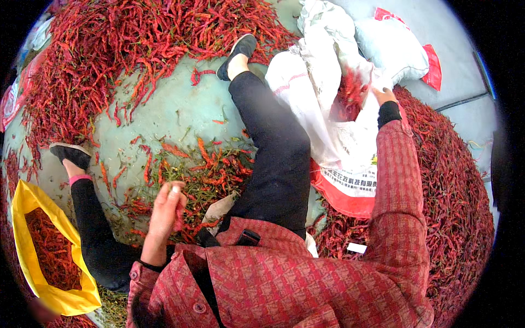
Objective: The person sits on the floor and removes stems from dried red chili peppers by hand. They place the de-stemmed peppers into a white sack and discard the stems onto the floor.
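Note:
My right hand [384,97] is at the right rim of a white woven sack [295,80], gripping its edge; some fingertips are hidden. Inside the sack's mouth, red dried chillies [352,92] look blurred. My left hand [166,205] is raised over a small heap of chillies, stems and leaf bits [209,164] between my legs. Its fingers are curled, and a reddish patch shows beside them, but I cannot make out whether it is a chilli. Under the first sack lies a white sack end with a red band and printed writing [348,186].
A large chilli pile [164,33] spreads across the far floor, and another [455,176] lies at my right. A yellow bag [26,242] holding chillies stands open at left. A full white sack [393,51] rests beyond my right hand. My legs [275,135] stretch over the pale floor.

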The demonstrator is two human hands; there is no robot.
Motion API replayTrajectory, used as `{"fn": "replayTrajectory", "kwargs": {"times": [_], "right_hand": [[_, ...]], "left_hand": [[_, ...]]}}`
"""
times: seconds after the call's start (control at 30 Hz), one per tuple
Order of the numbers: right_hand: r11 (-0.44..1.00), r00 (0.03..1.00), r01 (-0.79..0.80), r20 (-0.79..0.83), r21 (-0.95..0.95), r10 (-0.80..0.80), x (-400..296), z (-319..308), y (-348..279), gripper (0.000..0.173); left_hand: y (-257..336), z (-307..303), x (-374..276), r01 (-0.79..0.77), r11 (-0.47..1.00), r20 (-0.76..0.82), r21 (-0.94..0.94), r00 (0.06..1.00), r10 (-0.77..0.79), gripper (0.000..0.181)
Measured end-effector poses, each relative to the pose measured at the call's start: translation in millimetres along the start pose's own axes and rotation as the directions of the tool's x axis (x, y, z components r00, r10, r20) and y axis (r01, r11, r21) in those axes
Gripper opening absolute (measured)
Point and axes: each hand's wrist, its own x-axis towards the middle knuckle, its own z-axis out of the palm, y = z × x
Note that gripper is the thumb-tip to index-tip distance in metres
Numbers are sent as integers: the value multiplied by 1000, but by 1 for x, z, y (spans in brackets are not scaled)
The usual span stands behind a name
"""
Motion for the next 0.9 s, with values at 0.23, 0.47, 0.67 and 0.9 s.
{"fn": "replayTrajectory", "kwargs": {"times": [0.23,0.47,0.67,0.9], "right_hand": [[121,292,729,-147,673,-945,-222,-22,-220,18],[62,174,-926,569,371,-804,-387,16,-266,29],[260,60,-867,607,425,-792,-377,12,-281,28],[334,275,-301,417,893,-867,-363,34,-306,28]], "left_hand": [[15,4,-5,-328,909,-40,259,936,349,34],[28,19,11,-485,830,205,277,873,442,28],[16,-2,4,-429,885,-36,184,896,442,22],[19,-23,20,-457,854,-55,250,874,484,17]]}}
